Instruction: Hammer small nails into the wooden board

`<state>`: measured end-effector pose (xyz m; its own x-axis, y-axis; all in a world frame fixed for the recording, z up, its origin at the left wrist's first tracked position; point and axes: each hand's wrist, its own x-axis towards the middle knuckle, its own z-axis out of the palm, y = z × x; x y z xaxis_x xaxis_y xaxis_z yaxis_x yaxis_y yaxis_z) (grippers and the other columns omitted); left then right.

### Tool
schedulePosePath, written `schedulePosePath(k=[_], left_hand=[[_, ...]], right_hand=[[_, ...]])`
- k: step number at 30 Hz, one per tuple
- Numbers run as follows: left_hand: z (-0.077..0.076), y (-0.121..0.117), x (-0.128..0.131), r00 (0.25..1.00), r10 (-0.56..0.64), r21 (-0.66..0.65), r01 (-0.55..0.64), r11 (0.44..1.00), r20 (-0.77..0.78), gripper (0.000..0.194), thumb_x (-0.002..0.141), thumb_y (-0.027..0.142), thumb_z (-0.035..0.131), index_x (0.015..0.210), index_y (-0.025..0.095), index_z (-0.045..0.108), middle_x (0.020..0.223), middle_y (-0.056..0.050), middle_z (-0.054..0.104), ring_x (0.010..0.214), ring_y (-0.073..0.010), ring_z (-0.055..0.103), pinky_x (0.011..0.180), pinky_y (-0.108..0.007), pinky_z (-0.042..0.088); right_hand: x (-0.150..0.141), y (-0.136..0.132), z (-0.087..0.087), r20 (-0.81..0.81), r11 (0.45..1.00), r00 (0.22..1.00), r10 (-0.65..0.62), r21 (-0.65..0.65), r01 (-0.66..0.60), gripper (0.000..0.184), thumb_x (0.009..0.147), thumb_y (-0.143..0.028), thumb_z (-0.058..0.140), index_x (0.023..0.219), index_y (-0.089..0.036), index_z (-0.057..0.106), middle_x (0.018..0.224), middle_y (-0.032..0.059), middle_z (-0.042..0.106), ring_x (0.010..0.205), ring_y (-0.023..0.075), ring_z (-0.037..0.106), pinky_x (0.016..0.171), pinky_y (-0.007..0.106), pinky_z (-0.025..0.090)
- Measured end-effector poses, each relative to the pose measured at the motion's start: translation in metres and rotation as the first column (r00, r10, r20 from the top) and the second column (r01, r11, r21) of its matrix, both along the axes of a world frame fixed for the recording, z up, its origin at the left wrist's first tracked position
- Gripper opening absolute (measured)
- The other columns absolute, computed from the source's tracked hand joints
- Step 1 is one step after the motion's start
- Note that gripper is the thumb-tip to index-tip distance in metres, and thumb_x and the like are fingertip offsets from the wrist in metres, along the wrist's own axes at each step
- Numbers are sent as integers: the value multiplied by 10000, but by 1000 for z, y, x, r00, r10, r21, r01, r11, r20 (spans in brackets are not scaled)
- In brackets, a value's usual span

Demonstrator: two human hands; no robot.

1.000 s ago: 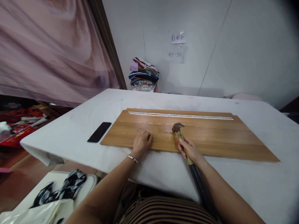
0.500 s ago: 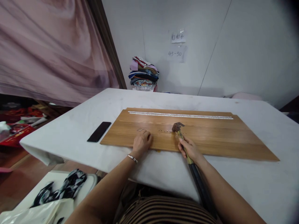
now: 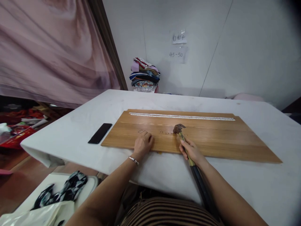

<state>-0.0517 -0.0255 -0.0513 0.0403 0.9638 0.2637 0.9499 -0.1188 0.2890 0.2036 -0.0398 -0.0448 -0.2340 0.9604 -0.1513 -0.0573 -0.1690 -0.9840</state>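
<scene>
My right hand (image 3: 191,150) is wrapped round the yellow part of the handle of a claw hammer (image 3: 188,151). The hammer's rusty head rests low over the wooden board (image 3: 225,138), at a row of small nail heads (image 3: 166,132); whether it touches one I cannot tell. Its dark grip runs back under my right forearm. With fingers curled, my left hand (image 3: 143,142) lies on the board near its front edge; the fingertips are hidden. Several loose nails (image 3: 141,131) lie on the wood just beyond that hand.
Two white measuring strips (image 3: 181,117) run along the board's far side. A black phone (image 3: 100,133) lies left of the board on the white-covered table (image 3: 77,125). Folded clothes (image 3: 145,74) are stacked against the wall. A stool (image 3: 88,185) with cloth stands at lower left.
</scene>
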Motion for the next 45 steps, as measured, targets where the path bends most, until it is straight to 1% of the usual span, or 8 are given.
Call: schedulePosePath(k=[5, 11, 18, 22, 27, 31, 38, 45], left_hand=[[-2, 0, -1, 1000, -2, -1, 2, 1000, 7, 244, 953, 299, 451, 795, 207, 613, 886, -38, 631, 837, -165, 580, 722, -279, 394], [-4, 1, -2, 1000, -9, 13, 9, 1000, 2, 244, 952, 301, 451, 786, 208, 603, 877, -36, 633, 842, -167, 584, 719, -278, 388], [-5, 0, -3, 1000, -8, 33, 7, 999, 16, 247, 949, 287, 440, 786, 213, 611, 851, -30, 629, 816, -163, 586, 708, -276, 392], [-4, 0, -3, 1000, -13, 37, 13, 999, 10, 255, 950, 292, 437, 778, 211, 607, 852, -32, 628, 828, -164, 586, 721, -275, 399], [0, -1, -2, 1000, -5, 17, 5, 1000, 5, 255, 951, 289, 433, 784, 212, 609, 862, -36, 634, 836, -167, 587, 729, -277, 403], [-1, -1, -2, 1000, 3, 13, -3, 1000, 2, 259, 954, 295, 431, 786, 213, 610, 865, -37, 635, 837, -169, 589, 726, -277, 403], [-2, 0, -3, 1000, 7, 11, -7, 1000, 9, 248, 952, 294, 442, 790, 214, 612, 871, -35, 636, 841, -168, 593, 727, -271, 396], [-1, 0, -2, 1000, 6, -15, -6, 1000, 12, 255, 955, 306, 440, 804, 209, 622, 882, -35, 642, 827, -163, 591, 717, -274, 390]], right_hand=[[-1, -1, 2, 2, 1000, 1000, 8, 1, -8, 433, 751, -638, 604, 784, -221, 493, 482, -86, 498, 284, 51, 335, 282, 185, 286], [-1, -1, -1, -2, 1000, 1000, -1, -6, 1, 449, 747, -645, 612, 814, -216, 499, 529, -91, 523, 288, 45, 350, 268, 172, 297], [-2, 0, -2, -17, 1000, 1000, 0, 15, 0, 472, 747, -671, 599, 778, -213, 488, 518, -84, 523, 283, 43, 344, 270, 173, 292], [-1, 0, -3, -14, 1000, 1000, 2, 4, -2, 472, 746, -659, 610, 851, -206, 527, 527, -86, 529, 284, 48, 349, 269, 178, 295], [-1, -1, 3, -22, 1000, 1000, -4, 2, 4, 451, 751, -640, 613, 859, -210, 532, 518, -86, 532, 281, 48, 344, 273, 179, 294], [-3, -3, 8, -8, 1000, 1000, -9, -8, 9, 448, 734, -638, 619, 843, -213, 524, 505, -90, 522, 277, 49, 340, 270, 182, 293], [-3, -2, 7, -15, 1000, 1000, -5, -14, 5, 483, 729, -648, 608, 915, -212, 516, 508, -101, 518, 275, 50, 335, 264, 178, 282], [-2, -3, 5, -1, 1000, 1000, -7, -19, 7, 470, 734, -651, 613, 861, -213, 503, 529, -96, 531, 286, 49, 351, 269, 181, 289]])
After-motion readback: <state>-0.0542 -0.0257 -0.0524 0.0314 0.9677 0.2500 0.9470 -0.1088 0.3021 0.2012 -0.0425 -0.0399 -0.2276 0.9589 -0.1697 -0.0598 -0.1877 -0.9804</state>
